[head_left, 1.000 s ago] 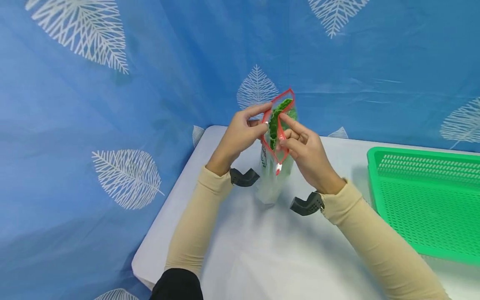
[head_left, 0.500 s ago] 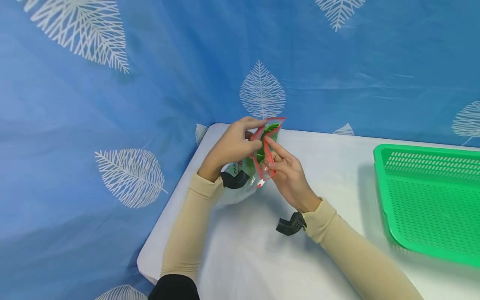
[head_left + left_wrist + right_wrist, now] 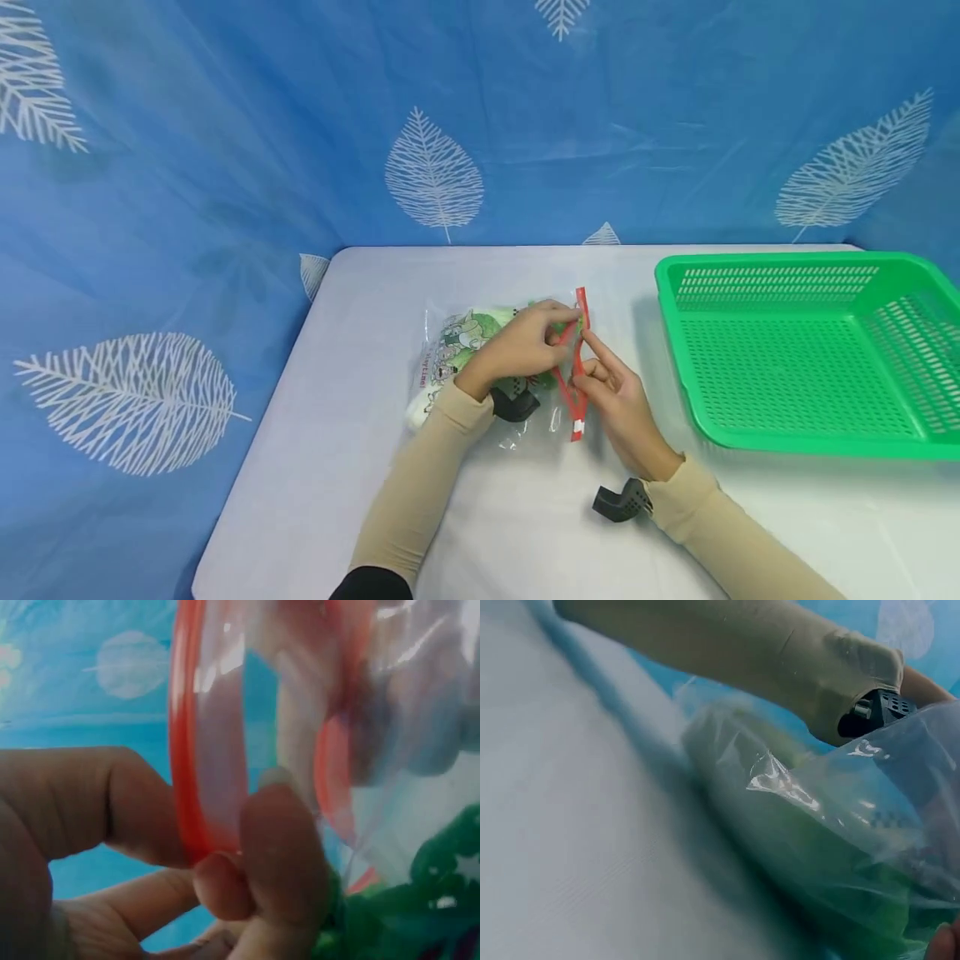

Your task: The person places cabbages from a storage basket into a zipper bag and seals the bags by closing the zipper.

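Note:
A clear zip bag [image 3: 459, 346] with a red zipper edge and printed pictures lies on its side on the white table. Inside it is a leafy green vegetable [image 3: 422, 408] with a white base, pointing left. My left hand [image 3: 519, 343] pinches one red edge of the bag's mouth; the left wrist view shows thumb and finger meeting on the red strip [image 3: 184, 735]. Opposite it, my right hand [image 3: 617, 396] pinches the other edge. The mouth gapes between them. A white slider [image 3: 577, 426] sits at the near end of the zipper. In the right wrist view, clear plastic [image 3: 780, 780] covers the green leaves.
To the right stands a green plastic basket [image 3: 817, 448] with slotted walls. White cloth covers the table [image 3: 315, 500]. A blue curtain [image 3: 300, 125] with white leaf prints hangs behind and along the left side.
The bag was upright with its mouth up; it tipped over to the left and now lies flat, mouth facing right. Both hands kept their hold and came lower. The view turned right.

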`<state>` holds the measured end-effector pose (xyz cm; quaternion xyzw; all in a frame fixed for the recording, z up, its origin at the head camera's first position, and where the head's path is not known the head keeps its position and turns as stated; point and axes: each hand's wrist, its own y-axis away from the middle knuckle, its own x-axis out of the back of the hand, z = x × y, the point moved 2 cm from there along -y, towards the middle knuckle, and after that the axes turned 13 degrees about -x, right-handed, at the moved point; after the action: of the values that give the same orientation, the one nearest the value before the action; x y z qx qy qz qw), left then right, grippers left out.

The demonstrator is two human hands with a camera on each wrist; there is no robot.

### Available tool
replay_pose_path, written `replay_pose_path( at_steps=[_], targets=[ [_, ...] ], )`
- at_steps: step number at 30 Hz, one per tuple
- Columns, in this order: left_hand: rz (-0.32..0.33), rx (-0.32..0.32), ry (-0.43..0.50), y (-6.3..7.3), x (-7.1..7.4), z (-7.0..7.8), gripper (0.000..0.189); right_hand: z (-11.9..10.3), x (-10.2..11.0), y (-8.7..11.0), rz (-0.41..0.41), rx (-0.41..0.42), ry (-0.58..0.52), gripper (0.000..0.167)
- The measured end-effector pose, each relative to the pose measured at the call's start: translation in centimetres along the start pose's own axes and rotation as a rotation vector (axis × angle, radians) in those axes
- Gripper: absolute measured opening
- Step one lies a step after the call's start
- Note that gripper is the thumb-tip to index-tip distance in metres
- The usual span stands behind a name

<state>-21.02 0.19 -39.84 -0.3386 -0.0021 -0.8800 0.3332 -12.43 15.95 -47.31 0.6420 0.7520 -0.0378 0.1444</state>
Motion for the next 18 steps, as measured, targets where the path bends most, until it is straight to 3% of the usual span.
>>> replay_pose_path(
  at_steps=[3, 6, 10, 14, 18],
  targets=[
    [-0.004, 0.0, 0.016, -0.1, -1.6, -1.4, 0.062, 1.3, 1.1, 0.3, 0.06, -0.041, 0.093, 0.069],
    [0.017, -0.026, 0.034, -0.5, -1.9, -2.1, 0.062, 1.6, 2.0, 0.6, 0.123, -0.051, 0.183, 0.07],
    [0.016, -0.045, 0.041, -0.7, -2.2, -2.9, 0.061, 1.5, 2.7, 1.1, 0.147, -0.067, 0.287, 0.075],
    [-0.026, -0.028, -0.05, -0.8, -3.7, -3.5, 0.057, 1.8, 3.1, 2.8, 0.147, -0.08, 0.423, 0.075],
    [-0.053, 0.007, -0.211, -0.6, -5.9, -3.9, 0.052, 3.0, 3.3, 5.2, 0.154, -0.102, 0.482, 0.072]
  ],
)
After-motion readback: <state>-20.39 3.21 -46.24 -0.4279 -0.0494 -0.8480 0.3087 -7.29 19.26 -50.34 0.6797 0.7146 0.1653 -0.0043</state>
